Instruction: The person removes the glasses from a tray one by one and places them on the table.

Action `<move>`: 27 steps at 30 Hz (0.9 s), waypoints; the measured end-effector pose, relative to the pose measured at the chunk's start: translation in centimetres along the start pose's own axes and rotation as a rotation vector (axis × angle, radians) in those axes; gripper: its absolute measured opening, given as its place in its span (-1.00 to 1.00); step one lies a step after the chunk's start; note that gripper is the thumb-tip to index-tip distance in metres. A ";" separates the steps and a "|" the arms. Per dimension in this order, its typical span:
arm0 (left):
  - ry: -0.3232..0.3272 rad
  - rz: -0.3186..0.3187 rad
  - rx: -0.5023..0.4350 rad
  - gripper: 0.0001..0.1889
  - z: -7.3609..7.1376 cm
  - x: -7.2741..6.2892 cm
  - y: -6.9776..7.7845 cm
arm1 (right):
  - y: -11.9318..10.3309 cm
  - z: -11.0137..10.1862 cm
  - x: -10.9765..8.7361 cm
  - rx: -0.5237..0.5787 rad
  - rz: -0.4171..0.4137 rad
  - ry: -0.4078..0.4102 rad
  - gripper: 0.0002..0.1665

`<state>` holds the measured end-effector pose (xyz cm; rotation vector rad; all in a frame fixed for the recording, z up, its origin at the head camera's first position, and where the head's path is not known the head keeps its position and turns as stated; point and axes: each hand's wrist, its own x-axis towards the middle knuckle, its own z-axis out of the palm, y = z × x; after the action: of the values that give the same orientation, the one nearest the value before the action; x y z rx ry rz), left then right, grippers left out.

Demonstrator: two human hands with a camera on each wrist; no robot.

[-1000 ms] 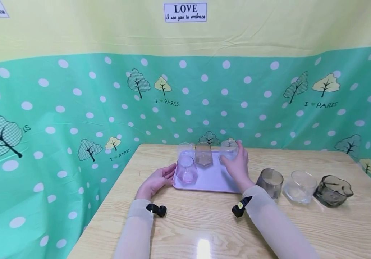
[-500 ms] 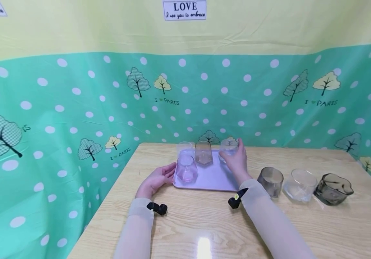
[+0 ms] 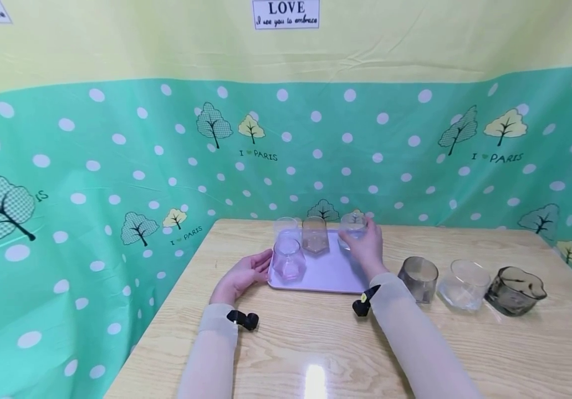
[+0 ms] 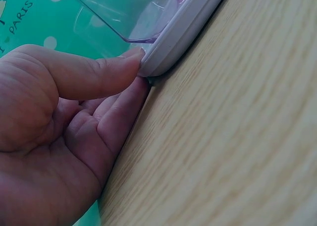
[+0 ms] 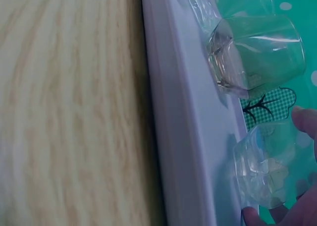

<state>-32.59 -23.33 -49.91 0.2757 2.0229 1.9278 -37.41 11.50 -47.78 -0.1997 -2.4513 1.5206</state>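
My right hand [image 3: 367, 246] holds a clear glass [image 3: 352, 228] at the back right of a lilac tray [image 3: 326, 277]; the right wrist view shows the fingers around this clear glass [image 5: 262, 169], low over the tray or on it. At the tray's left edge is my left hand [image 3: 243, 274], its thumb on the rim [image 4: 161, 60] and the fingers at the edge below. On the tray stand a pink-tinted glass [image 3: 289, 263] at front left, another clear glass [image 3: 286, 226] behind it, and a brownish glass [image 3: 315, 238] at the back middle.
To the right of the tray, a grey smoked glass [image 3: 418, 280], a clear glass bowl [image 3: 464, 288] and a dark wavy-rimmed glass bowl [image 3: 514, 293] stand in a row on the wooden table [image 3: 276, 343]. A green dotted curtain [image 3: 116, 138] hangs behind the table.
My right wrist has shifted slightly forward and left, while the glass in that hand has hardly moved. The left hand and the other glasses stay as they were.
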 end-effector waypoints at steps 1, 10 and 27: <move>0.002 -0.002 -0.001 -0.05 0.0 0.0 0.1 | 0.0 0.0 0.0 -0.003 0.003 -0.001 0.17; 0.013 -0.013 -0.017 -0.03 -0.1 0.0 0.0 | 0.0 0.0 -0.3 0.000 -0.009 0.011 0.16; 0.019 -0.021 -0.008 -0.03 0.0 0.1 0.1 | -0.5 0.4 -1.4 -0.004 -0.002 0.030 0.13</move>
<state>-32.65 -23.31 -49.84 0.2344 2.0213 1.9333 -36.20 10.59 -47.72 -0.2188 -2.4306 1.5013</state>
